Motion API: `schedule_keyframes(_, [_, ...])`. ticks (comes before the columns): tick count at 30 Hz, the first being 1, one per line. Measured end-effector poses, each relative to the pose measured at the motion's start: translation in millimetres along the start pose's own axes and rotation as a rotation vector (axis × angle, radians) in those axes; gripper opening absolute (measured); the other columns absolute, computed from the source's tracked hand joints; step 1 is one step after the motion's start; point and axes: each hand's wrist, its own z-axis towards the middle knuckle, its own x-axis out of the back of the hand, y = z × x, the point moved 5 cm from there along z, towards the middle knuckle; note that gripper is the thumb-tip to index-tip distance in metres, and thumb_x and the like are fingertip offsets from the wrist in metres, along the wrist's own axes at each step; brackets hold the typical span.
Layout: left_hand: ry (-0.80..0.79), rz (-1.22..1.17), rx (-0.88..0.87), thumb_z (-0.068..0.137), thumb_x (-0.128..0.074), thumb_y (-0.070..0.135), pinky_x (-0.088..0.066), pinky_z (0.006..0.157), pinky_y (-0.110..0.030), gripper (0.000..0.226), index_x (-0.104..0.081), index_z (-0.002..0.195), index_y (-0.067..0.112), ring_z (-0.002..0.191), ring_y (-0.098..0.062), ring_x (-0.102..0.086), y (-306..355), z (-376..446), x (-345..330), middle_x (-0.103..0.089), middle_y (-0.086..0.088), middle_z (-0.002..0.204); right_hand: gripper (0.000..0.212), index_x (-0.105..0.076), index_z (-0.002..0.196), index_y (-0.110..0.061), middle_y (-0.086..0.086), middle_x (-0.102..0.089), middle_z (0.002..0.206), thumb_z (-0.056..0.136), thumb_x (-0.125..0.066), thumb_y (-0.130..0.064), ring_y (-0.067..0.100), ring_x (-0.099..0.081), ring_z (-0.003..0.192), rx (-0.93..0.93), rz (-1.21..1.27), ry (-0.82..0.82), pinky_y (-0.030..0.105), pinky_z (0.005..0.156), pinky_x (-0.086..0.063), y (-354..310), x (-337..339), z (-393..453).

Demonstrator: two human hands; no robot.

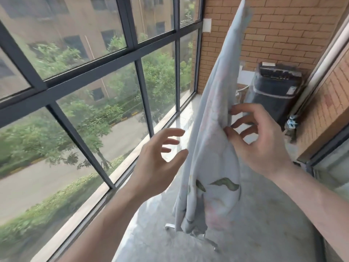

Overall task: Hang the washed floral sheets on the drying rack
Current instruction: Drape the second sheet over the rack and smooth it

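Observation:
A pale blue floral sheet (213,140) hangs in a long bunched fold from above the frame down to near the floor. Green leaf prints show on its lower part. My right hand (258,144) is at the sheet's right edge; thumb and fingertips touch the fabric, fingers spread, no firm grip visible. My left hand (158,161) hovers just left of the sheet, fingers relaxed and apart, holding nothing. Only the drying rack's metal foot (208,241) shows on the floor under the sheet; its upper bars are out of view.
A dark-framed glass window wall (90,76) runs along the left. A dark top-loading washing machine (273,91) stands by the brick wall (283,31) at the back right. A sliding door frame (321,154) is at the right. Grey floor lies below.

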Motion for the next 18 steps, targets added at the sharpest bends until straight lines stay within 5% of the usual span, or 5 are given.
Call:
schedule_keyframes(9, [0.185,0.098,0.054,0.093,-0.075,0.030,-0.052,0.095,-0.023,0.034,-0.064,0.124,0.037,0.114,0.002,-0.062,31,-16,-9,-0.066,0.024,0.122,0.068,-0.045,0.143,-0.007,0.008,-0.048,0.139,0.085,-0.080,-0.010,0.025,-0.058,0.113,0.340,-0.003,-0.018,0.032,0.084,-0.055,6,24,65])
schedule_keyframes(14, [0.272,0.121,0.110,0.089,-0.075,0.048,-0.053,0.090,-0.020,0.047,-0.058,0.131,0.038,0.111,0.006,-0.062,62,-19,-46,-0.064,0.025,0.123,0.071,-0.045,0.151,-0.012,-0.004,-0.041,0.144,0.086,-0.074,-0.011,0.019,-0.043,0.135,0.528,-0.046,-0.128,0.049,0.106,-0.045,17,36,96])
schedule_keyframes(18, [0.366,0.226,0.199,0.075,-0.079,0.067,-0.054,0.089,-0.026,0.066,-0.045,0.125,0.040,0.106,0.005,-0.057,87,-14,-93,-0.058,0.027,0.116,0.073,-0.042,0.152,-0.014,0.006,-0.044,0.150,0.085,-0.073,-0.016,0.026,-0.041,0.136,0.579,-0.062,-0.194,0.033,0.118,-0.029,29,51,120])
